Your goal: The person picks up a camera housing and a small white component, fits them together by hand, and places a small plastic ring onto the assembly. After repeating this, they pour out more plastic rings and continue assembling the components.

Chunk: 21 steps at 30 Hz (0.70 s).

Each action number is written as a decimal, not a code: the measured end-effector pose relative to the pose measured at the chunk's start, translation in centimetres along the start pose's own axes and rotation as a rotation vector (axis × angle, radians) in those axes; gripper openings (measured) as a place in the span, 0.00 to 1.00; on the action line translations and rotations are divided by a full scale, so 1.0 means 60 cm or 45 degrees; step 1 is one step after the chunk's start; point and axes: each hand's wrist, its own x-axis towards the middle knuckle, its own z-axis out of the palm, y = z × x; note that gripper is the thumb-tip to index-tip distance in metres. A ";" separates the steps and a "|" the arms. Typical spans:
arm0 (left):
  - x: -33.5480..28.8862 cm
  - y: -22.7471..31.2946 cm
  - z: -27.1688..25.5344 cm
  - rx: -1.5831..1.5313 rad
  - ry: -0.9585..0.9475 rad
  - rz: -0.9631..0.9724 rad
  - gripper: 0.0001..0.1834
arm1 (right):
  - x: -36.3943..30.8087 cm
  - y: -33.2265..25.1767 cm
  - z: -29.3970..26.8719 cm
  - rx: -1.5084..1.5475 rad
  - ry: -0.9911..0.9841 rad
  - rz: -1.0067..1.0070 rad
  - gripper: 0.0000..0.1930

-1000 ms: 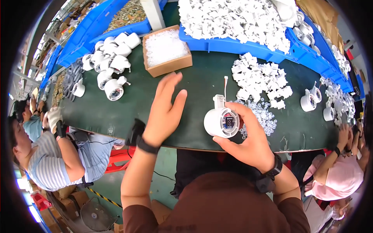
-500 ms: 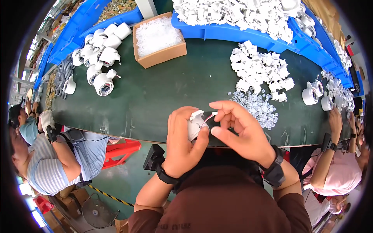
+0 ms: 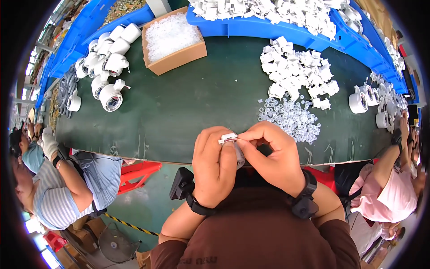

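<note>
My left hand [image 3: 213, 163] is wrapped round a white rounded plastic housing [image 3: 240, 158], mostly hidden by the fingers. On its top, facing up, is a small white bracket-like part [image 3: 228, 137], with a thin dark-and-reddish wire running along it. My right hand [image 3: 274, 150] pinches with thumb and forefinger at the right end of that part, where the wire lies; the wire's tip is hidden in the pinch. Both hands are close together over the table's near edge. Just beyond my right hand lies a heap of small clear plastic rings [image 3: 291, 119].
Behind the rings lies a pile of white plastic clips [image 3: 298, 69]. Blue bins [image 3: 260, 38] line the back. A cardboard box [image 3: 181, 58] of clear pieces stands far left of centre, beside white camera-like housings [image 3: 110, 97]. Co-workers sit left [image 3: 62, 188] and right [image 3: 385, 193].
The right hand, spread with a white connector by its fingers before, has closed into a pinch at the housing's top. The left hand has turned the housing so its bracket-like part faces up.
</note>
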 end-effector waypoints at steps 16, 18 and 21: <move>0.004 0.004 -0.014 0.086 -0.120 0.047 0.07 | -0.027 0.000 -0.150 -0.727 0.347 -0.210 0.07; 0.006 0.004 -0.017 0.100 -0.112 0.016 0.08 | -0.019 0.027 -0.225 -1.176 0.442 -0.297 0.10; 0.009 0.001 -0.007 0.078 -0.122 0.060 0.08 | -0.012 0.039 -0.278 -1.367 0.315 -0.299 0.15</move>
